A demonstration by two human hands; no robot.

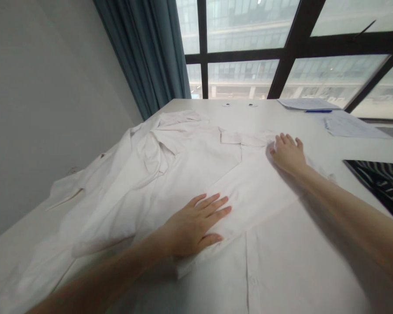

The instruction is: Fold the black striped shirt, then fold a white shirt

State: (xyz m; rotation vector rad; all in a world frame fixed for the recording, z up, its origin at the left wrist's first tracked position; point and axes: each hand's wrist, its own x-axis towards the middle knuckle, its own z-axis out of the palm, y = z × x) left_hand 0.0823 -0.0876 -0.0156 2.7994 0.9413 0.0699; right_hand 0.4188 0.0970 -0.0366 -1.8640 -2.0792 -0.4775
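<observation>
A white button-front garment, a long-sleeved shirt or coat, is spread over the table. One sleeve lies folded diagonally across its front, and a button placket runs down the lower middle. My left hand rests flat on the folded sleeve near its lower end, fingers spread. Farther off to the right, my right hand lies on the cloth at the upper edge, fingers apart and slightly bent; I see nothing gripped in it. The garment's left part is bunched and wrinkled.
The white table reaches to a dark-framed window. Papers and a blue pen lie at the far right, with a black patterned item nearer. A blue curtain hangs beside the grey wall.
</observation>
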